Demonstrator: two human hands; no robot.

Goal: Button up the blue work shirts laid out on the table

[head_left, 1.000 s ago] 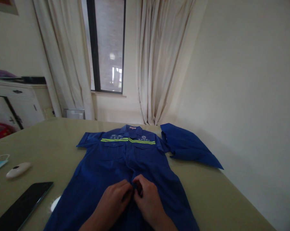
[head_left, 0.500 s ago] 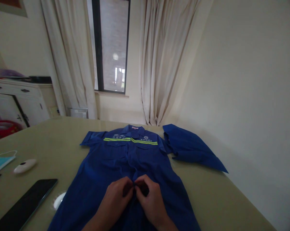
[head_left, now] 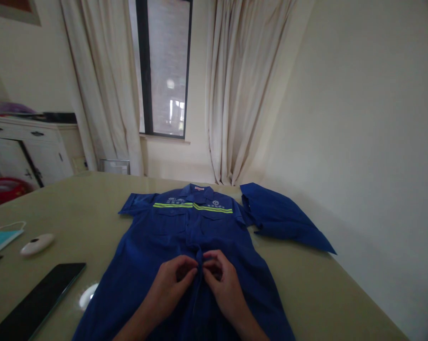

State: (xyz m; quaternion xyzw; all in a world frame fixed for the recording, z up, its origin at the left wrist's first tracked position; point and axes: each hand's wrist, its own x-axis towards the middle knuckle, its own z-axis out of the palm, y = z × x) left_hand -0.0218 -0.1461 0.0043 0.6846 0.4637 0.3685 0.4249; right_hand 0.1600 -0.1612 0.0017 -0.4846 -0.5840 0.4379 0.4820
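A blue short-sleeved work shirt (head_left: pixel 157 246) lies spread face up on the table, its collar at the far end and a yellow-green reflective stripe across the chest. At its front placket, my left hand (head_left: pixel 173 279) pinches the cloth from the left side. My right hand (head_left: pixel 223 279) pinches the placket from the right, close to the left fingertips. Between them the placket edge stands up in a small fold. Any button at the fingertips is too small or hidden to make out.
Folded blue cloth (head_left: pixel 288 218) lies by the shirt's right sleeve, near the wall. On the table's left are a black phone (head_left: pixel 39 298), a white oval object (head_left: pixel 38 245) and a light blue face mask (head_left: pixel 2 239). Curtains (head_left: pixel 235 94) hang behind the table (head_left: pixel 93 189).
Both hands have shifted slightly up the placket. Their fingertips are a little further apart, and the placket fold between them shows more.
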